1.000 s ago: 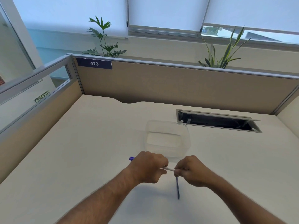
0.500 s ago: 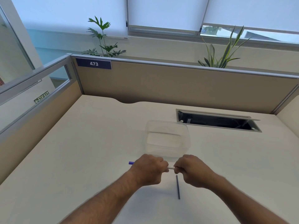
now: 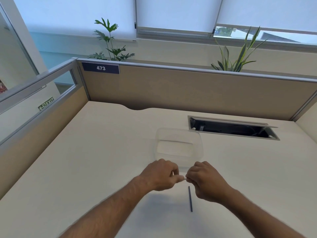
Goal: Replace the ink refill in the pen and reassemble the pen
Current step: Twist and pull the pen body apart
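Note:
My left hand [image 3: 160, 175] and my right hand [image 3: 205, 182] are held close together above the desk, fingertips almost touching. Between them shows a short white piece of the pen [image 3: 183, 178]; the rest of the pen is hidden inside my left fist. My right fingers pinch at the pen's white end. A thin dark ink refill [image 3: 190, 198] lies loose on the desk just below my right hand, pointing away from me.
A clear plastic container [image 3: 179, 146] stands right behind my hands. Further back right is an open cable slot [image 3: 231, 128] in the desk. Beige partition walls [image 3: 188, 90] close the desk at the back and left.
My hands have moved closer together and slightly up; less of the white pen shows between them. The pen's purple end, seen left of my left hand before, is out of sight now.

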